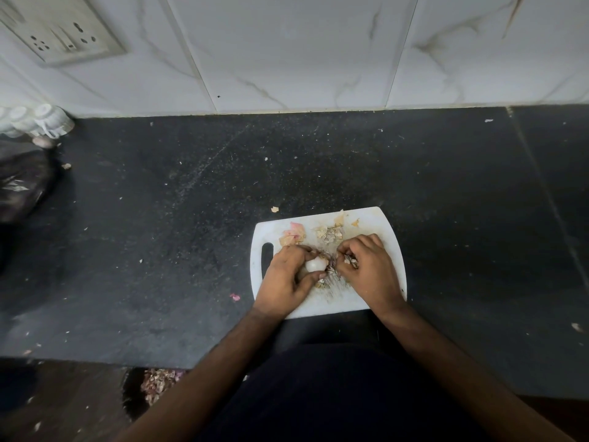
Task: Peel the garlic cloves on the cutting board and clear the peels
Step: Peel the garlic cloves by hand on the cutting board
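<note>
Your left hand (288,275) holds a white clove (315,265) over the middle of the board (376,218), its grip curled round the clove with the thumb beneath and fingers above, while your right hand (366,266) pinches a scrap of peel (350,261) just beside the clove. The clove looks largely bare, so the likely slip is this: a smooth, skinned clove can squirt from a tight grip and roll off the board's near edge, which lies right under your wrists and close to the counter (446,186) edge. Papery peels are light, too; a quick pull or a sweep of your forearm could scatter them off the board, and some flakes (274,209) already lie on the counter just beyond the board's far left corner, with a pink bit (235,296) off its near left corner. More peels (330,232) are heaped on the board's far half, and a pinkish pile (293,234) sits toward its far left, near the handle slot (267,260). Open counter spreads to the left, right and beyond the board up to the tiled wall (287,59); cups (47,121) and a dark bag (22,183) stand well apart, far to the board's left. The near side offers the least room, so sweep peels away from yourself or sideways.
</note>
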